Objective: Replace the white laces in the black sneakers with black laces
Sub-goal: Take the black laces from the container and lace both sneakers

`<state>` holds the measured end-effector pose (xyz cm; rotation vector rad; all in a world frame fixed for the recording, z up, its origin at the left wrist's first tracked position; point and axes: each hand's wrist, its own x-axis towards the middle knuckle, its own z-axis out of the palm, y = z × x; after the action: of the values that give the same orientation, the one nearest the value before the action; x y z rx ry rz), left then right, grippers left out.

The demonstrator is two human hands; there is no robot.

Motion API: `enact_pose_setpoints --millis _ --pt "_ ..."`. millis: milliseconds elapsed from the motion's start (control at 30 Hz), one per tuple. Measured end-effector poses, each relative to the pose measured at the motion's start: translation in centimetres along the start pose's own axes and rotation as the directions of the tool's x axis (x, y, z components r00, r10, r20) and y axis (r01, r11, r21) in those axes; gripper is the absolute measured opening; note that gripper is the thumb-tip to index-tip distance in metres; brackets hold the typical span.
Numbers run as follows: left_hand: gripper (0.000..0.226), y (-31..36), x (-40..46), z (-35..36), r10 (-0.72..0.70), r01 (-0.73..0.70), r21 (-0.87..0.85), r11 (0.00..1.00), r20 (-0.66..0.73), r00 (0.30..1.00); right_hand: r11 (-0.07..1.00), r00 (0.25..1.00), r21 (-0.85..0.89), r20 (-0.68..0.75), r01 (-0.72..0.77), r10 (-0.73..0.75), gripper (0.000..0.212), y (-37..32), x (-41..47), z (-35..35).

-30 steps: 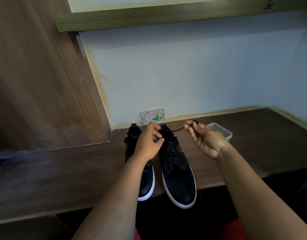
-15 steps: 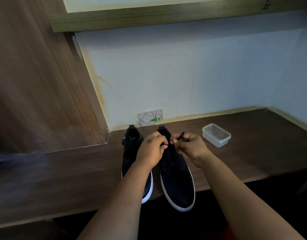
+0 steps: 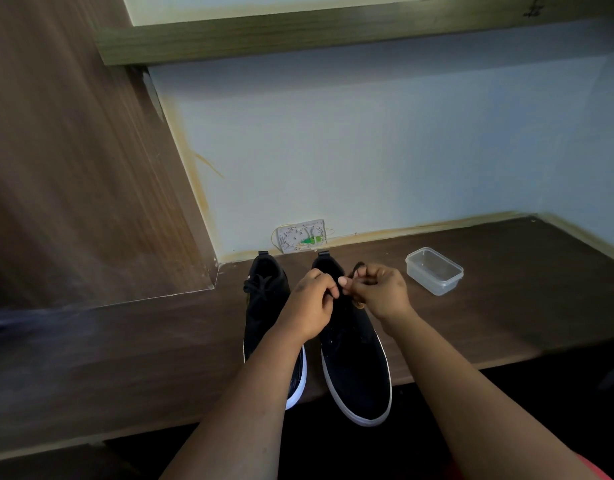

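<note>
Two black sneakers with white soles stand side by side on the dark wooden desk, toes toward me. The left sneaker (image 3: 264, 306) has black laces tied at its top. Over the upper part of the right sneaker (image 3: 354, 368) both hands meet. My left hand (image 3: 310, 306) has its fingers curled and pinches the black lace at the eyelets. My right hand (image 3: 376, 289) pinches the black lace (image 3: 359, 266), a short loop of which sticks up above its fingers. The rest of that lace is hidden under the hands.
A clear plastic container (image 3: 433, 270) sits on the desk (image 3: 506, 313) to the right of the shoes. A white wall socket plate (image 3: 302, 235) is behind them. A wooden panel (image 3: 73, 185) rises at the left, a shelf (image 3: 333, 29) overhead.
My right hand, which held the lace stretched out to the right, has come in to meet my left hand above the right sneaker. The left hand stayed in place.
</note>
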<state>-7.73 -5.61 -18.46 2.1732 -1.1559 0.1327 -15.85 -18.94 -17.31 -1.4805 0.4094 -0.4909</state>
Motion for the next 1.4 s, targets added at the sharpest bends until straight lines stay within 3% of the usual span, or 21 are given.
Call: enact_pose_setpoints --millis 167,367,467,567,800,1000,1233,1333,1400 --pt "0.018 -0.2 0.0 -0.2 -0.044 0.032 -0.118 0.992 -0.097 0.994 0.999 0.999 -0.019 -0.002 -0.042 0.042 0.009 0.7 0.4 0.3" --pt "0.009 -0.3 0.0 0.0 -0.028 0.025 -0.035 0.999 -0.103 0.994 0.997 1.000 -0.069 0.003 -0.020 0.020 0.014 1.0 0.6 0.6" --pt "0.005 -0.3 0.0 0.2 -0.036 0.034 -0.020 0.999 -0.110 0.993 0.972 1.000 -0.236 -0.029 -0.006 -0.001 0.010 1.5 0.8 0.7" --pt "0.003 -0.2 0.0 0.2 -0.048 0.045 -0.030 0.999 -0.129 0.990 0.842 0.999 -0.537 -0.002 0.039 -0.047 0.014 1.6 0.9 0.5" --pt "0.005 -0.4 0.1 0.1 -0.060 0.050 -0.066 0.997 -0.162 0.985 0.689 0.988 -0.709 0.115 0.152 -0.100 0.017 1.5 1.2 0.5" --pt "0.004 -0.7 0.0 -0.3 -0.053 0.051 -0.046 0.998 -0.045 0.998 0.710 0.980 -0.679 0.177 0.186 -0.088 0.010 1.0 1.0 0.3" --pt "0.004 -0.4 0.1 -0.5 -0.162 0.163 -0.069 0.984 0.029 0.986 0.898 0.992 -0.437 -0.080 0.054 -0.099 0.018 1.0 0.3 0.2" --pt "0.006 -0.3 0.1 -0.5 -0.246 0.254 -0.178 0.951 0.066 0.967 0.918 0.993 -0.380 0.088 0.111 -0.084 0.024 0.2 0.1 -0.5" --pt "0.007 -0.1 0.1 -0.6 -0.282 0.299 -0.229 0.926 0.105 0.954 0.862 0.976 -0.480 0.206 0.161 -0.068 0.021 -0.1 -0.2 -0.5"
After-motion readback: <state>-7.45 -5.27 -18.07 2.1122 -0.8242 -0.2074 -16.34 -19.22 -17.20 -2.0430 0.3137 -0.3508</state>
